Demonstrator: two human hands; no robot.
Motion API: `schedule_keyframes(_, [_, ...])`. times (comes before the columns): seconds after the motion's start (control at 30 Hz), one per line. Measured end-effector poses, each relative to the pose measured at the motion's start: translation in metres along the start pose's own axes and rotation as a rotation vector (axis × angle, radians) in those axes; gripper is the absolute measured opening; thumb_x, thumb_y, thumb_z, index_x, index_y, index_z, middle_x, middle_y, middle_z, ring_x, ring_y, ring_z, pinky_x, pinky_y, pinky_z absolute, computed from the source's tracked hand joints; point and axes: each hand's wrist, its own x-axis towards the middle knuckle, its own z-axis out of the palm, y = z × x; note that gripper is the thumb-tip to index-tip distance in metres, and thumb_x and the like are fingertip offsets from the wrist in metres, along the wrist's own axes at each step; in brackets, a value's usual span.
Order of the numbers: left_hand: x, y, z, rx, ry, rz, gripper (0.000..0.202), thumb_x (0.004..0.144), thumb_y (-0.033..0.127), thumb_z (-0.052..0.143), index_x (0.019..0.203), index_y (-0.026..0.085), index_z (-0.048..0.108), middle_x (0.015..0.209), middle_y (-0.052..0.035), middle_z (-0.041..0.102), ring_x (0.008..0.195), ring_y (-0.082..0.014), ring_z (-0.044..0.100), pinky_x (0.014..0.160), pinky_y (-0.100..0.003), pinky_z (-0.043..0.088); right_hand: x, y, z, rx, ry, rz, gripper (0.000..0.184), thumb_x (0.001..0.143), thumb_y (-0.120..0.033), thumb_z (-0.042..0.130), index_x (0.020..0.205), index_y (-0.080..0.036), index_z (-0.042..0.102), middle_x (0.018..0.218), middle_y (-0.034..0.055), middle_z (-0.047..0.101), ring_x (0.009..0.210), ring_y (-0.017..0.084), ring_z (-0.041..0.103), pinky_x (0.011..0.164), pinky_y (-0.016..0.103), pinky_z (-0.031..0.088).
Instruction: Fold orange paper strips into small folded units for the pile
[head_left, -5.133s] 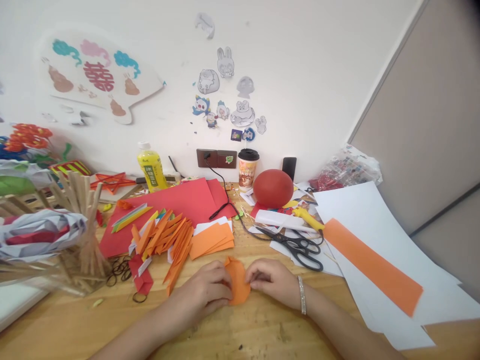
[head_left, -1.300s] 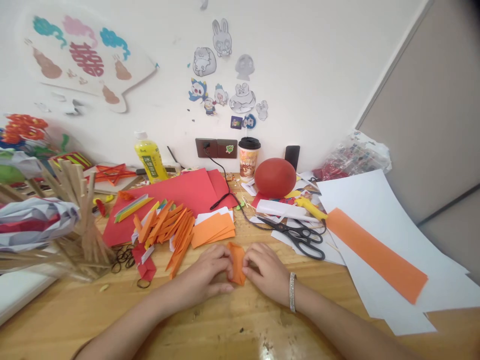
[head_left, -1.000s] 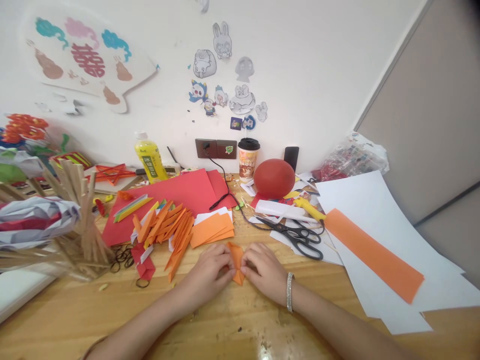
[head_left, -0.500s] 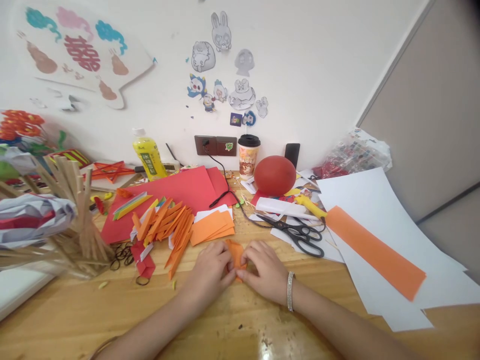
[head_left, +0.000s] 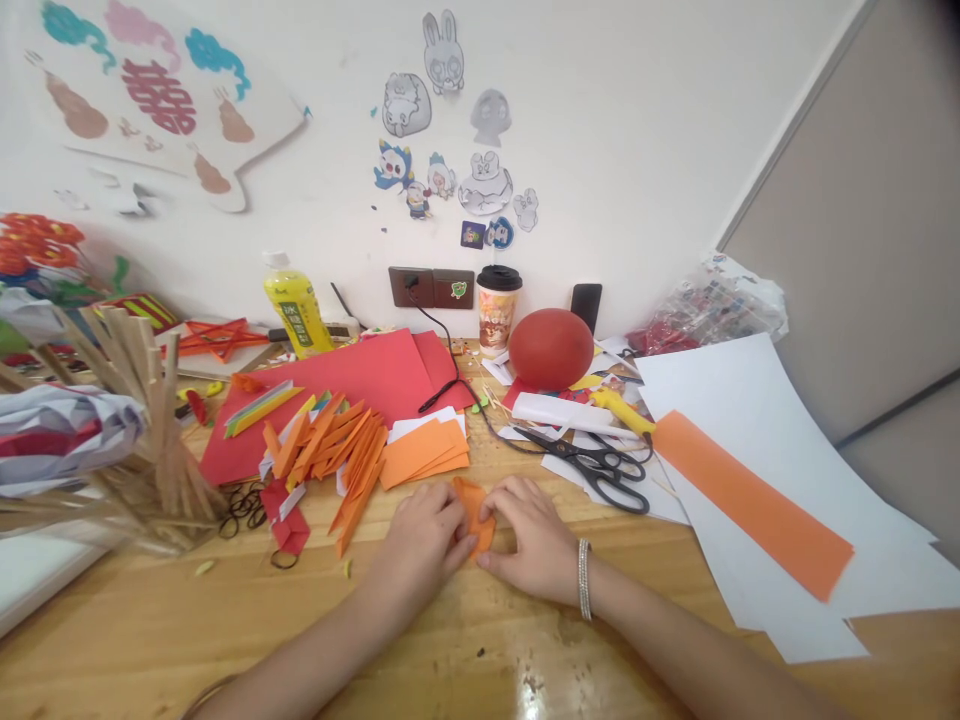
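Observation:
A small piece of orange paper (head_left: 474, 512) lies on the wooden table (head_left: 465, 660), pressed between both of my hands. My left hand (head_left: 424, 538) pinches its left side with fingers closed on it. From the right, my right hand (head_left: 531, 535), with a bracelet at the wrist, grips the other side with curled fingers. Most of the paper is hidden under my fingers. Just behind lie a stack of orange paper rectangles (head_left: 422, 455) and a heap of folded orange strips (head_left: 334, 458).
Black scissors (head_left: 596, 470) lie right of my hands. A long orange strip (head_left: 750, 500) rests on white sheets (head_left: 757, 400). Red paper (head_left: 360, 385), a yellow bottle (head_left: 295, 305), a cup (head_left: 496, 310), a red ball (head_left: 550, 348) stand behind. Wooden sticks (head_left: 146, 420) rise at left.
The orange paper has been folded smaller and pressed flatter between my hands, which stay close together on it. The view has shifted slightly.

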Motion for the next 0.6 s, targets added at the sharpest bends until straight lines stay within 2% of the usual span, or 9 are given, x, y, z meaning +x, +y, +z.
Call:
schedule_keyframes(0.23, [-0.0004,-0.0005,0.0016,0.022,0.025,0.021,0.013,0.078,0.021,0.055,0.066,0.018,0.052,0.079,-0.0038,0.052,0.075,-0.0196,0.049,0.066,-0.031,0.04,0.0009,0.0007,0.004,-0.027,0.065,0.013,0.021,0.072,-0.025,0.067,0.086,-0.021,0.051,0.088,0.0004,0.05,0.088,0.019,0.046,0.078,0.032,0.036])
schedule_keyframes(0.37, [-0.0003,0.0006,0.0003,0.044,-0.003,0.01,0.012,0.077,0.021,0.057,0.067,0.018,0.053,0.08,-0.0038,0.052,0.077,-0.0205,0.049,0.068,-0.033,0.041,0.0008,-0.0004,0.0053,-0.036,0.067,0.021,0.026,0.068,-0.024,0.069,0.086,-0.021,0.051,0.089,0.0004,0.05,0.088,0.02,0.046,0.077,0.032,0.036])
schedule_keyframes(0.5, [-0.0005,0.0016,-0.001,0.047,-0.027,-0.007,0.012,0.079,0.02,0.056,0.068,0.018,0.053,0.082,-0.0041,0.052,0.08,-0.0212,0.05,0.07,-0.033,0.041,0.0007,-0.0004,0.0012,-0.007,0.016,0.023,0.032,0.064,-0.024,0.072,0.088,-0.022,0.051,0.092,0.0003,0.05,0.091,0.02,0.045,0.08,0.033,0.036])
schedule_keyframes(0.6, [-0.0005,0.0017,-0.0007,0.052,-0.035,-0.003,0.012,0.079,0.02,0.056,0.068,0.018,0.053,0.082,-0.0044,0.053,0.079,-0.0212,0.05,0.07,-0.033,0.041,0.0009,0.0009,-0.0004,0.036,0.011,0.008,0.029,0.067,-0.02,0.07,0.089,-0.022,0.051,0.092,0.0002,0.051,0.091,0.019,0.046,0.081,0.033,0.036])
